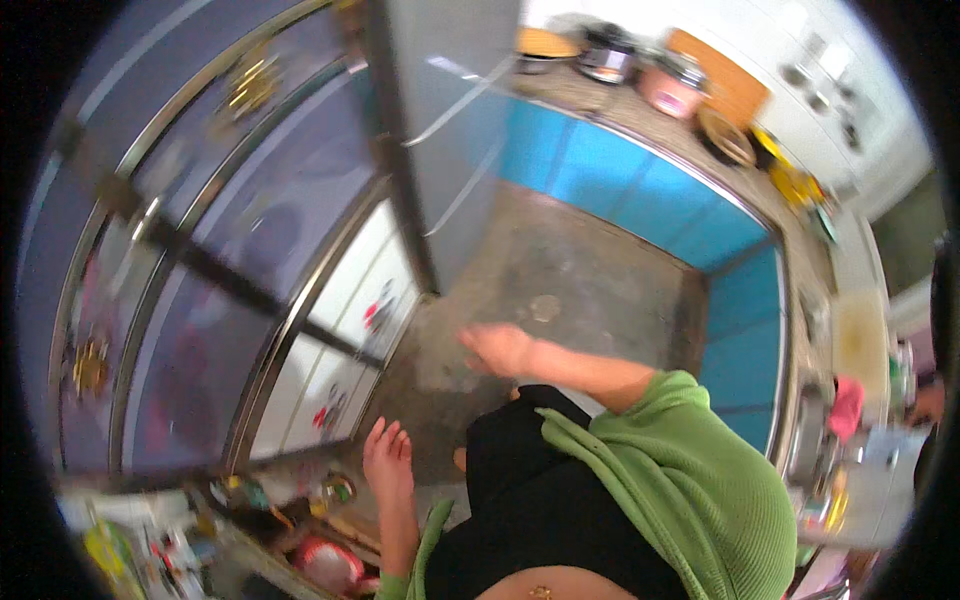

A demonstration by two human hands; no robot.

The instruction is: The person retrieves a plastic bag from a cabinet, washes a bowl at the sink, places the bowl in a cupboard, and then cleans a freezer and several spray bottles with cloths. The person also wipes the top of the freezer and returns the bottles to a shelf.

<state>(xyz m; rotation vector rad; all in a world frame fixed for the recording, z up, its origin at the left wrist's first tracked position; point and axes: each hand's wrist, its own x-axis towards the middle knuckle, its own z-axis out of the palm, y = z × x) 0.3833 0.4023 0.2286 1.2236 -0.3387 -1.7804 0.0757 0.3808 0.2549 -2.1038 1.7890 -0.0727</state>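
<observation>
My left hand (388, 450) is raised at the lower left, palm partly showing, with nothing in it and its fingers apart. Out over the concrete floor (592, 277) is my right hand (499, 349), blurred and loosely curled; whether its fingers are closed cannot be told, and no object shows in it. Neither hand touches anything. The nearest thing to both is a glass-fronted cabinet (300, 300) with metal frames and white lower panels on the left. A grey refrigerator (457, 150) stands beyond it.
Blue base cabinets (622, 187) line the far and right sides under a stone countertop (637, 112). On it are a pink cooker (673, 86), a black cooker (604, 56) and an orange cutting board (724, 75). A shelf with a red basket (330, 562) is at lower left.
</observation>
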